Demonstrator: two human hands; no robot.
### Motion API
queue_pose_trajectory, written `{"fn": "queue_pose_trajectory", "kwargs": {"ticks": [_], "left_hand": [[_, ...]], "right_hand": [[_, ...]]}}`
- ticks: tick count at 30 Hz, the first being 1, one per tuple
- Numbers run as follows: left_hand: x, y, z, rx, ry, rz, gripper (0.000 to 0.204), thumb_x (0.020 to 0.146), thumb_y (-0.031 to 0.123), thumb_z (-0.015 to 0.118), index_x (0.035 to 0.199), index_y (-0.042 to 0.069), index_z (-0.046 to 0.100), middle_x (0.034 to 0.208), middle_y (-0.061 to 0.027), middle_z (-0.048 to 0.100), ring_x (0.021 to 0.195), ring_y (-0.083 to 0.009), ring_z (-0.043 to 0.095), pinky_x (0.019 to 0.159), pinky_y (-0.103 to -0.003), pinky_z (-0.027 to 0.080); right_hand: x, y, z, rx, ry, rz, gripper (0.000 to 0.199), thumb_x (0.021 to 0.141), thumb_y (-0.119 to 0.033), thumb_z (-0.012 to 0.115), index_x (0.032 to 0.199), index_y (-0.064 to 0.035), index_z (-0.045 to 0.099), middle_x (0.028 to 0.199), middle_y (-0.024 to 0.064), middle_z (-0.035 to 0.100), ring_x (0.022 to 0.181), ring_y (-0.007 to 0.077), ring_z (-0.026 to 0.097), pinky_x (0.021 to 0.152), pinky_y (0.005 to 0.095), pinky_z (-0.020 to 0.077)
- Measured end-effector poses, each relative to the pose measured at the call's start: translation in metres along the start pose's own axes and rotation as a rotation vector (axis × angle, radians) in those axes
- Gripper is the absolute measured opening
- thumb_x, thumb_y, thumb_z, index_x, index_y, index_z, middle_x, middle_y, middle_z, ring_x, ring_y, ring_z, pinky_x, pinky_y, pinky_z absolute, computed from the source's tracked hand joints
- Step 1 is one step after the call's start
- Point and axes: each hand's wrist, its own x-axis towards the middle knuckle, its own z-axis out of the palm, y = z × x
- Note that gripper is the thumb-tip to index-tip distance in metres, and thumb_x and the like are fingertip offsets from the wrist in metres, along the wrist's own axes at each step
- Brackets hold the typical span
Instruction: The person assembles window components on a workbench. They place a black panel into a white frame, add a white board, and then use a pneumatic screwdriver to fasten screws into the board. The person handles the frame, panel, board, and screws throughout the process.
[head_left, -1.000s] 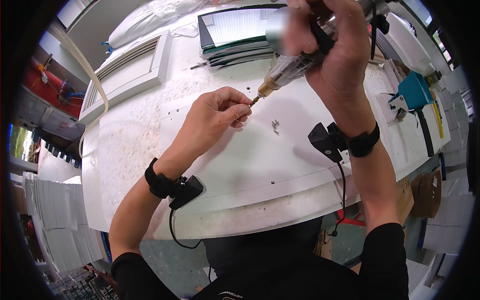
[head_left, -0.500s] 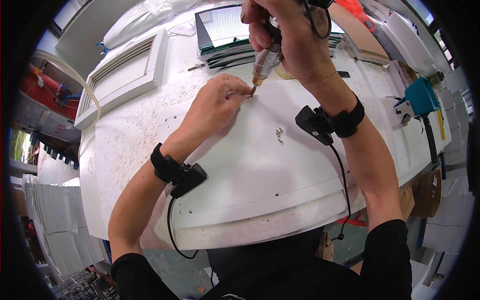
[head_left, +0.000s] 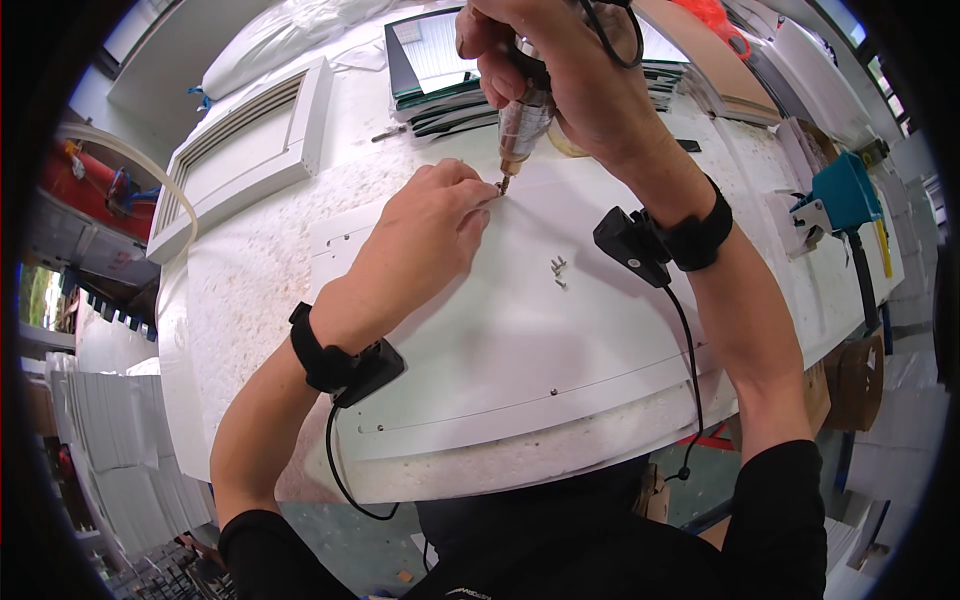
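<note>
My right hand (head_left: 570,80) is closed around a power screwdriver (head_left: 524,128), which points down at the far edge of a white panel (head_left: 450,350). My left hand (head_left: 425,235) rests on the panel, its fingertips pinched at the bit's tip around what looks like a small screw (head_left: 502,188); the fingers partly hide it. Several loose screws (head_left: 559,270) lie on the panel to the right of my left hand. Along the panel's near strip sit dark screw heads (head_left: 554,392), and others are at its left end.
A white frame (head_left: 310,130) lies at the far left of the worktable (head_left: 240,280). Behind the screwdriver is a stack of dark-edged glass panes (head_left: 440,110). At the right stands a teal tool with a black handle (head_left: 842,190). A pale hose (head_left: 170,165) hangs at the left.
The screwdriver and my right hand have shifted slightly left, and the tool stands more upright. My left hand has turned a little, its fingers curling in more at the bit.
</note>
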Motion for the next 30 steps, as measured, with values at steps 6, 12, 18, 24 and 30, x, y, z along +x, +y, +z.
{"fn": "queue_pose_trajectory", "kwargs": {"ticks": [6,12,18,24,30], "left_hand": [[-0.002,0.019,-0.005,0.365,-0.104,0.096,0.027,0.092,0.002,0.063,0.118,-0.002,0.069,0.107,-0.0147,0.064,0.097,-0.0311,0.06,0.09,-0.039,0.052],[-0.009,0.025,0.0,0.429,-0.118,0.118,0.029,0.091,0.003,0.063,0.117,-0.008,0.067,0.105,-0.0154,0.066,0.095,-0.032,0.063,0.086,-0.039,0.054],[-0.014,0.029,-0.002,0.456,-0.142,0.127,0.032,0.091,0.002,0.062,0.12,-0.009,0.065,0.11,-0.0171,0.068,0.102,-0.0321,0.065,0.088,-0.039,0.055],[-0.012,0.026,-0.006,0.425,-0.157,0.144,0.033,0.089,0.001,0.062,0.121,-0.01,0.066,0.115,-0.0176,0.069,0.103,-0.0327,0.065,0.092,-0.039,0.054],[-0.011,0.028,-0.012,0.397,-0.167,0.128,0.035,0.088,-0.001,0.062,0.122,-0.006,0.069,0.119,-0.018,0.07,0.107,-0.0333,0.065,0.096,-0.038,0.053]], "right_hand": [[0.002,0.003,0.0,-0.034,-0.067,-0.037,0.039,0.103,-0.038,0.062,0.078,-0.008,0.062,0.059,-0.0015,0.055,0.049,0.0056,0.052,0.044,0.0231,0.04],[0.005,0.007,-0.004,0.0,-0.124,-0.031,0.036,0.103,-0.034,0.063,0.078,-0.0089,0.062,0.06,-0.0018,0.056,0.049,0.0052,0.051,0.044,0.0229,0.0415],[0.005,0.008,0.004,0.04,-0.154,-0.009,0.033,0.103,-0.03,0.063,0.076,-0.0103,0.06,0.06,-0.0022,0.056,0.05,0.0046,0.051,0.045,0.0226,0.0417],[0.008,0.024,-0.001,0.113,-0.23,0.077,0.028,0.102,-0.027,0.066,0.08,-0.0112,0.06,0.062,-0.0025,0.057,0.05,0.0041,0.049,0.045,0.0226,0.0396],[0.003,0.023,-0.002,0.126,-0.237,0.107,0.025,0.101,-0.028,0.066,0.085,-0.0102,0.063,0.066,-0.0016,0.06,0.05,0.0043,0.049,0.045,0.0221,0.0393]]}}
